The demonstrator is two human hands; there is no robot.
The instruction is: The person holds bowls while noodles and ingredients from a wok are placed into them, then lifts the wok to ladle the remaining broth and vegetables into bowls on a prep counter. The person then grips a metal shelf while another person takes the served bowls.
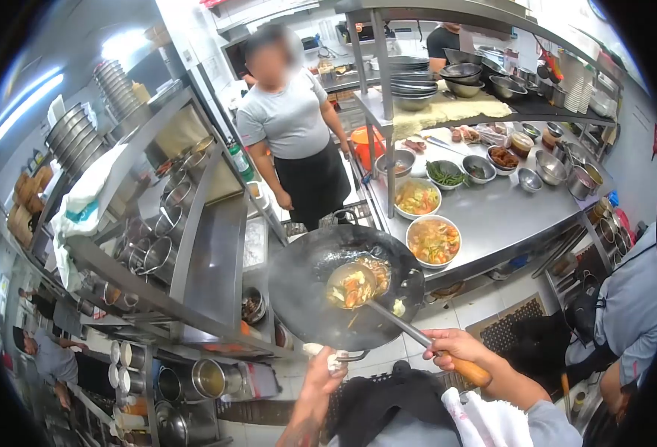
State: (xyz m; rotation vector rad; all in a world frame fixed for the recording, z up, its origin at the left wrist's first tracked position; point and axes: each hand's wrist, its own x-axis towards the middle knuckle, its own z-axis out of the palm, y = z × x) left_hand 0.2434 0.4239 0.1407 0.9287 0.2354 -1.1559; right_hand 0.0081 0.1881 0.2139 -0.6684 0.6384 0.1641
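My left hand is closed round a loop handle of a large black wok, with a folded white cloth between palm and metal. My right hand grips a long-handled ladle near its wooden end. The ladle's bowl is inside the wok and full of chopped vegetables in orange-yellow sauce. More food lies in the wok around it. Just beyond the wok's right rim, a white bowl of mixed vegetables stands on the counter corner, with a similar bowl behind it.
A steel counter on the right carries several metal bowls, including green beans. A person in a grey shirt stands beyond the wok. Another person's sleeve is close at right. Steel shelving with pots runs along the left.
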